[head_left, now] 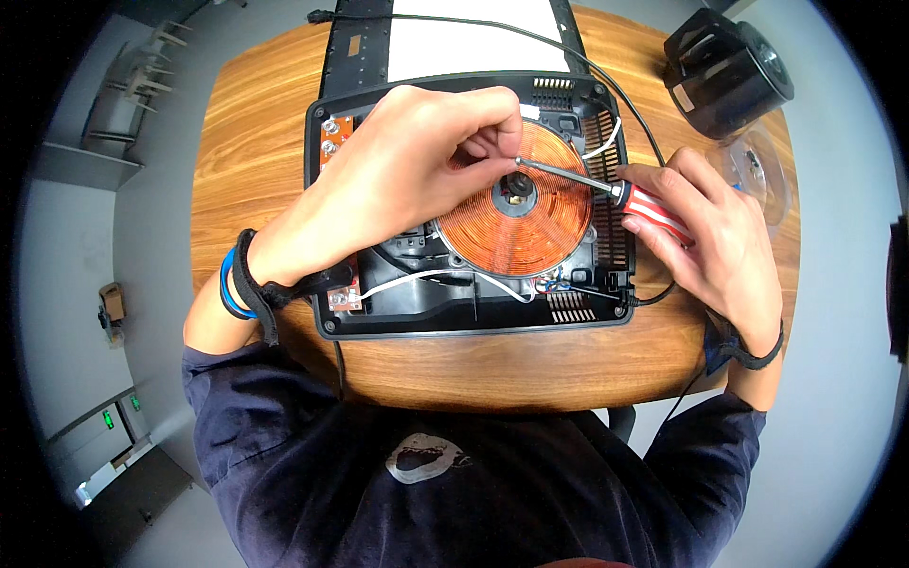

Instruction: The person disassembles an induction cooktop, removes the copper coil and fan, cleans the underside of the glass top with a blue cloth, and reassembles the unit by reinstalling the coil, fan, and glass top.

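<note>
My right hand (715, 232) is wrapped round the red-and-white striped handle of a screwdriver (568, 174), whose metal shaft points left. At its tip, the thumb and fingers of my left hand (426, 142) are pinched together; whatever they hold there is too small to make out. Both hands are over the opened black housing of an induction cooker (398, 327). Inside it lies a round copper coil (473, 237) with a dark piece at its centre, just below the screwdriver tip. My left hand and forearm hide part of the housing's left side.
Behind the housing lies a black-framed panel with a white surface (483, 38). A black power cord (634, 114) runs over it and down the right side. A black jug-like container (724, 76) and a clear plastic tub with small parts (757, 175) stand at the right of the wooden table (251, 142).
</note>
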`<state>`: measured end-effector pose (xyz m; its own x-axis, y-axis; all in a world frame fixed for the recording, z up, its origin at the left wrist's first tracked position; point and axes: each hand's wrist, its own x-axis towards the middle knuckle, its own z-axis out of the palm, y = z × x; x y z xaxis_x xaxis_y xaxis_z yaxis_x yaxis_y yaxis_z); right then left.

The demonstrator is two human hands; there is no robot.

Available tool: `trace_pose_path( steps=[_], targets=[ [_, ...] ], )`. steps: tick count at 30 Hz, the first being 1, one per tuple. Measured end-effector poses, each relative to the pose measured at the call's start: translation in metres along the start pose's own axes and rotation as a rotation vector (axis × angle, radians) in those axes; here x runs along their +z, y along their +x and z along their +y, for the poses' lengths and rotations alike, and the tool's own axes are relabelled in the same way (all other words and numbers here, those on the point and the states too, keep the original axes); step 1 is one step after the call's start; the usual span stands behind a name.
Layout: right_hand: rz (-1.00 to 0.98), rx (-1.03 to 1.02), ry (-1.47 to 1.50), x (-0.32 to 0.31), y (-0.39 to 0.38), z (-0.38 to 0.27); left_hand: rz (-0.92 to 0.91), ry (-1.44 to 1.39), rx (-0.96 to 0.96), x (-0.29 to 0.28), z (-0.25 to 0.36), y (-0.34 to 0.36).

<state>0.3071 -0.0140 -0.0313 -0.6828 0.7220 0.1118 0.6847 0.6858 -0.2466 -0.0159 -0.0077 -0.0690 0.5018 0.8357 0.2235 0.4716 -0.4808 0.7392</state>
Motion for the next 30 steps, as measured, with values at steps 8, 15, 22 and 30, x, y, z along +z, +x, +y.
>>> trace_pose_path(
  steps=[8, 15, 22, 30],
  targets=[
    [0.0, -0.006, 0.015, 0.0, 0.001, -0.003, -0.006, 0.165, 0.041, 0.0, 0.005, 0.0],
    [-0.039, -0.01, -0.001, 0.006, 0.002, 0.001, -0.018, 0.2, 0.064, -0.001, 0.005, 0.001],
    [-0.016, 0.002, 0.105, 0.012, 0.004, 0.011, -0.071, 0.062, 0.046, 0.002, -0.008, 0.004],
    [0.015, 0.048, 0.133, 0.007, -0.003, 0.017, -0.106, 0.256, 0.001, -0.008, 0.001, 0.002]
  ],
)
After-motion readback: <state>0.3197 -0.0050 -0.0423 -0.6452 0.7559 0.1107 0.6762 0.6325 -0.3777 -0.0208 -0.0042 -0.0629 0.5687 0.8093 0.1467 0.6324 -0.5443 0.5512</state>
